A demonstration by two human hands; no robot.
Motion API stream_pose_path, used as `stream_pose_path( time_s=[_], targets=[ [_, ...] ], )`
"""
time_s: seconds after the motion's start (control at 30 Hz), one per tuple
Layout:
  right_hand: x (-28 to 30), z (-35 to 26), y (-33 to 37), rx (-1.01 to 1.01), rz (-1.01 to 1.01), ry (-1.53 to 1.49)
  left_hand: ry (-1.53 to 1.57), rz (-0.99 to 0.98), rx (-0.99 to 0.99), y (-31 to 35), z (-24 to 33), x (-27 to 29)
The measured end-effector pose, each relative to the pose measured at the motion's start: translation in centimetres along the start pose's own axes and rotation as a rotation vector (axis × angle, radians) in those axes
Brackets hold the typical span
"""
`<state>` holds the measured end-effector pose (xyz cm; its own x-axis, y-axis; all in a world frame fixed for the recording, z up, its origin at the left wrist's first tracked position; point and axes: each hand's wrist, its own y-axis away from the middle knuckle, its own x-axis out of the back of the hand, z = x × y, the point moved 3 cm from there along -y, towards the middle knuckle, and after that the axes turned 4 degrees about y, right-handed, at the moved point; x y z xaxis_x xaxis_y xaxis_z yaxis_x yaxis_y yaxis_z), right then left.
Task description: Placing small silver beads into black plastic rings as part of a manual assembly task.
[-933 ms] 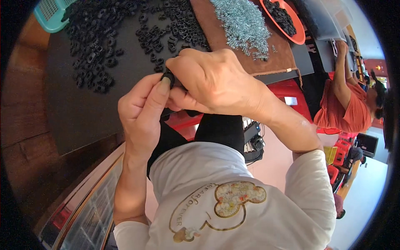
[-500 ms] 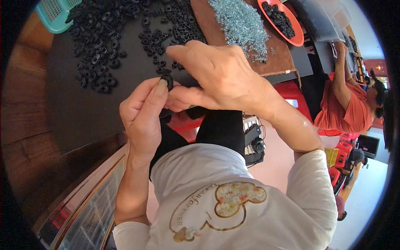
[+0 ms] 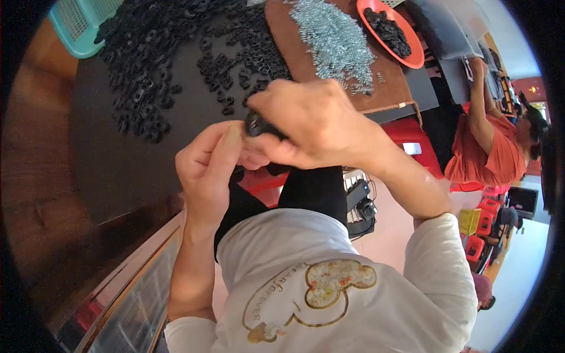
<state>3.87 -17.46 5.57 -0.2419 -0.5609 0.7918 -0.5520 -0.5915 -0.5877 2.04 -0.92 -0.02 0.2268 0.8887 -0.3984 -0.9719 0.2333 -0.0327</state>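
My left hand (image 3: 207,154) is closed in a pinch, its thumb and fingertips at a small black plastic piece (image 3: 256,125) that looks like part of a cord lock. From the other side, my right hand (image 3: 318,120) is closed around the same piece, its fingers curled over it. Both hands meet above the table's near edge, and their fingers hide much of the piece. Beyond them lies a large heap of black plastic pieces (image 3: 144,76). A pile of small silvery springs (image 3: 332,41) covers part of a brown mat (image 3: 382,100).
An orange-red plate (image 3: 418,55) of small black parts stands at the back right. At the far left is a turquoise basket (image 3: 76,44). A co-worker in an orange shirt (image 3: 485,150) sits to the right. Below the table is a shelf with a camera (image 3: 366,209).
My right hand's raised index finger has come down and curled over the black piece. My left hand has shifted slightly right, still pinching. The whole view has tilted a little.
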Motion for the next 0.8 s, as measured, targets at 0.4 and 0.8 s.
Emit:
stream_pose_path(
  time_s=[0.4,0.8],
  targets=[
    [14.0,17.2,7.5,-0.678,0.150,0.400,-0.133,-0.017,0.018,0.0,-0.1,0.1],
    [9.4,16.0,5.8,-0.712,0.074,-0.070,-0.076,-0.024,0.036,0.0,0.3,0.1]
  ],
)
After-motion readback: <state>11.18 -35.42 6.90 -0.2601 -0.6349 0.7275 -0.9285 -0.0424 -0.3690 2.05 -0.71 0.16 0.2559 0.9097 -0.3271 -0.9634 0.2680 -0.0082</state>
